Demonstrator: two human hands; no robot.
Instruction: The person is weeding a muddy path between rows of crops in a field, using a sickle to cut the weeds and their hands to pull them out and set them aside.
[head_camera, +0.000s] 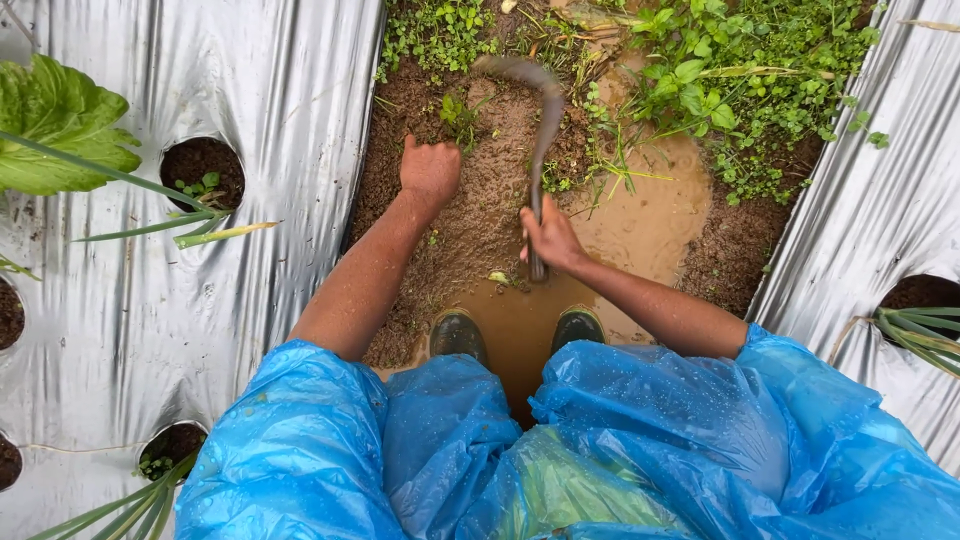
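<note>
My right hand (548, 238) grips the dark handle of a curved sickle (545, 115); its blade arcs up and to the left over wet soil. My left hand (430, 172) is closed in a fist beside a small green weed (458, 113) on the muddy furrow; whether it holds stems I cannot tell. Both arms come out of a blue plastic raincoat (620, 440). My two dark boots (458, 335) stand in a brown puddle (640, 220).
Silver plastic mulch (280, 130) covers the beds left and right, with round planting holes (202, 165) holding small plants. A broad green leaf (60, 120) lies at the left. Dense green weeds (740, 70) fill the furrow ahead at the right.
</note>
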